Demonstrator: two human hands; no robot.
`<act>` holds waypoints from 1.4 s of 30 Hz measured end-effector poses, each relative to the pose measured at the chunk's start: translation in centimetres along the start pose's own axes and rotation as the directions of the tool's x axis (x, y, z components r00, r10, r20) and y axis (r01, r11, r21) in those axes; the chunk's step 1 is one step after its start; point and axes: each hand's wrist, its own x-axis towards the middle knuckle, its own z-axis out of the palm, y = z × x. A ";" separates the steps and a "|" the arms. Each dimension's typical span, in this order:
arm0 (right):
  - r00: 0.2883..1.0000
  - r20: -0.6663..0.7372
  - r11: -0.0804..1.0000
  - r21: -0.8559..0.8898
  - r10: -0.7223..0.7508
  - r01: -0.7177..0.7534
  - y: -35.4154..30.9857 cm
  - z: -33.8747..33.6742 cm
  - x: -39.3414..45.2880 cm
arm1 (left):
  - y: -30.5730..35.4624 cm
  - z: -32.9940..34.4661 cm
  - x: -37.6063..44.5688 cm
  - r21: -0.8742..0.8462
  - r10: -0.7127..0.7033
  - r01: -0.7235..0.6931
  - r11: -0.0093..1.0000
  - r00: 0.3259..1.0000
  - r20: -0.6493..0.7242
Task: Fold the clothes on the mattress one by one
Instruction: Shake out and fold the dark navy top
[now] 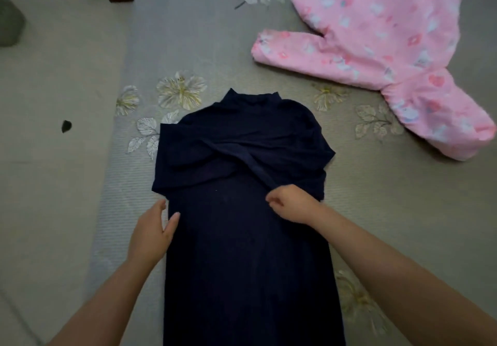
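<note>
While the navy top (242, 197) lies flat on the mattress (215, 36), collar away from the fingers and hem toward the person, its long axis runs straight ahead between the 2 hands; the right hand (291, 205) pinches a folded-in sleeve end at the fingertips; the left hand (152, 227), fingers straight, touches the left edge; the pink garment (384, 57) waits well beyond the right fingers.

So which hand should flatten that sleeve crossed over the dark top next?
Probably the right hand. It sits at the end of the folded sleeve on the navy top, fingers curled as if pinching it. The left hand lies open along the top's left edge, farther away.
</note>
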 end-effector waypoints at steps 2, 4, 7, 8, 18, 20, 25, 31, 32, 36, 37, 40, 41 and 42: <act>0.993 -0.074 0.995 -0.032 0.087 -0.090 2.7 -0.1 -0.5 | 0.4 1.0 1.3 0.009 0.010 -0.010 1.000 1.000 0.023; 0.955 -0.249 0.984 -0.037 0.158 -0.173 5.0 -1.0 -0.5 | 1.0 1.7 3.1 0.010 0.022 -0.023 1.000 0.999 0.031; 0.888 -0.394 0.958 -0.059 0.237 -0.282 7.2 -2.8 0.1 | 2.6 2.3 6.1 0.008 0.061 -0.061 0.998 0.998 0.006; 0.876 -0.407 0.948 -0.070 0.258 -0.311 7.8 -3.3 0.4 | 3.2 2.4 7.1 0.022 0.081 -0.081 0.996 0.997 -0.006; 0.904 -0.295 0.928 -0.117 0.308 -0.354 12.5 -6.5 3.7 | 6.0 3.5 15.5 0.450 0.274 -0.314 0.836 0.949 0.153; 0.889 -0.328 0.939 -0.019 0.319 -0.344 12.2 -8.3 4.4 | 5.8 3.2 16.4 0.465 0.363 -0.373 0.803 0.925 0.115; 0.936 -0.301 0.982 0.031 0.185 -0.184 10.9 -14.3 6.6 | 4.7 1.1 16.0 0.393 0.719 -0.734 0.554 0.660 0.218; 0.942 -0.247 0.819 -0.475 0.225 -0.321 12.2 -15.8 12.2 | 2.3 2.5 14.9 0.229 0.470 -0.560 0.796 0.811 0.349; 0.939 -0.248 0.771 -0.540 0.237 -0.337 12.5 -15.7 13.0 | 2.4 2.8 15.2 0.208 0.354 -0.406 0.890 0.902 0.248; 0.919 -0.287 0.665 -0.635 0.269 -0.393 13.6 -13.4 13.9 | 2.9 3.8 16.3 0.282 0.092 -0.094 0.955 0.996 0.021; 0.911 -0.310 0.668 -0.620 0.273 -0.411 14.1 -12.9 13.8 | 3.0 3.9 16.6 0.313 0.114 -0.122 0.942 0.993 0.042; 0.872 -0.405 0.687 -0.551 0.277 -0.474 14.7 -12.0 13.3 | 3.6 3.4 17.5 0.310 0.170 -0.169 0.936 0.985 0.024; 0.853 -0.438 0.692 -0.523 0.283 -0.498 14.6 -11.8 13.0 | 3.9 3.1 17.9 0.278 0.159 -0.156 0.948 0.987 0.011; 0.835 -0.474 0.704 -0.490 0.280 -0.514 14.4 -11.4 12.8 | 4.2 2.6 18.3 0.236 0.148 -0.143 0.961 0.989 -0.004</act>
